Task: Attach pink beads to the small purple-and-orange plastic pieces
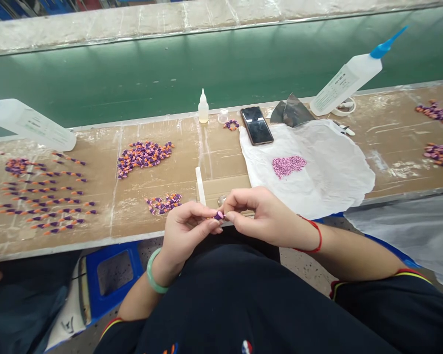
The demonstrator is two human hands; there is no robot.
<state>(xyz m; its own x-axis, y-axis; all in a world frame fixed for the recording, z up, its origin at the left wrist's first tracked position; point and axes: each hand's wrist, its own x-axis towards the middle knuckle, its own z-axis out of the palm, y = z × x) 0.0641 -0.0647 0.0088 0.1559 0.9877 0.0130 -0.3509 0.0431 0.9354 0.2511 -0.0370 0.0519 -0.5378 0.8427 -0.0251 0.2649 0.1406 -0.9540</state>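
Between the thumb and fingers of my left hand is a small purple piece with a pink part. My right hand is closed in a pinch right against that piece; whatever sits between its fingertips is too small to make out. Just beyond my hands lie a white flat stick and a small round shiny object, partly hidden. To the left is a small pile of purple, orange and pink pieces. On a white cloth at the right rests a heap of tiny pink pieces.
A larger purple-orange pile and rows of similar pieces lie left. Along the back stand a small dropper bottle, a phone and a big blue-tipped bottle. Another such bottle leans left. A blue stool is below.
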